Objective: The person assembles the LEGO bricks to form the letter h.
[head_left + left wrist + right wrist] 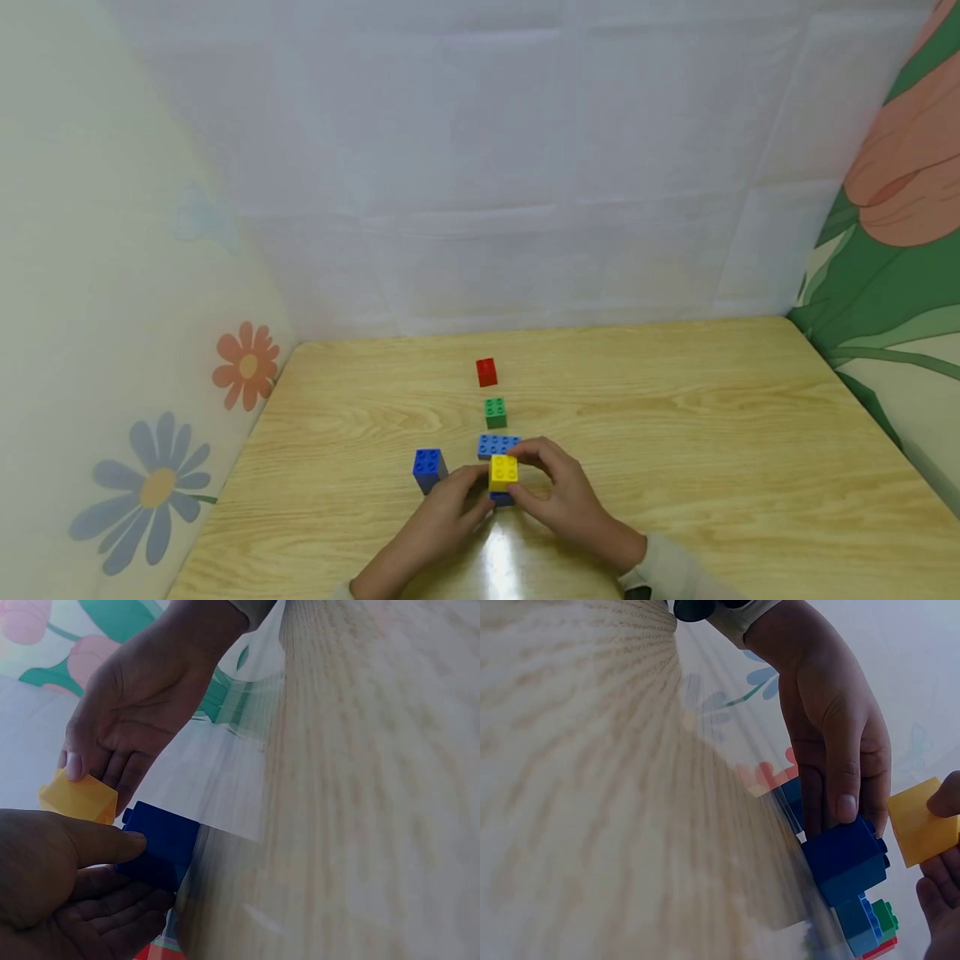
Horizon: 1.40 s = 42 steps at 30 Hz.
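My right hand (558, 492) pinches a yellow toy brick (503, 472) between thumb and fingers. The yellow brick is held slightly tilted just above a dark blue brick (845, 859), which stands on the table with studs on its upper side. My left hand (447, 510) grips that dark blue brick at its sides, thumb on the near face (157, 847). In the head view the yellow brick covers most of the blue one. Behind the hands lies a lighter blue long brick (491, 446), partly overlapped by the right fingers.
Another dark blue brick (430, 469) stands tall just left of my left hand. Farther back are a green brick (496, 413) and a red brick (487, 372), roughly in line. The wooden table (675, 417) meets a white cloth backdrop (465, 167) at its far edge.
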Tool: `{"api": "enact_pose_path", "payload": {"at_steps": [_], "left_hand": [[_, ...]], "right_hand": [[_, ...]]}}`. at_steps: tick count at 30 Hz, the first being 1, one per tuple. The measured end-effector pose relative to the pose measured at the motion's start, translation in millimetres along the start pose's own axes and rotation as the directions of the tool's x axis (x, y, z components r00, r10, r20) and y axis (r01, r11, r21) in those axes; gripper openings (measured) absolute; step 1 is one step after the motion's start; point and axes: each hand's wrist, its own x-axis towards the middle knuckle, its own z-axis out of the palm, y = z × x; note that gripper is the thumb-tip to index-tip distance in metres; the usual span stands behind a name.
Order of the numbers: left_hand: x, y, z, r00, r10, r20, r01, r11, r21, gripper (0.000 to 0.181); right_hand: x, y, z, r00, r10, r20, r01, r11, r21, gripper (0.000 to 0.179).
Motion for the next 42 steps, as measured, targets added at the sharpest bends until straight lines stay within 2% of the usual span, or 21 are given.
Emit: {"api": "enact_pose_path", "payload": {"at_steps": [42], "left_hand": [[0.3,0.5,0.1,1.0,0.022,-0.003,-0.022,1.0,0.004,0.042]], "right_hand": [[-0.1,-2.2,-0.4,1.0,0.0,0.02,0.001,0.999,-0.05,0.038]]}}
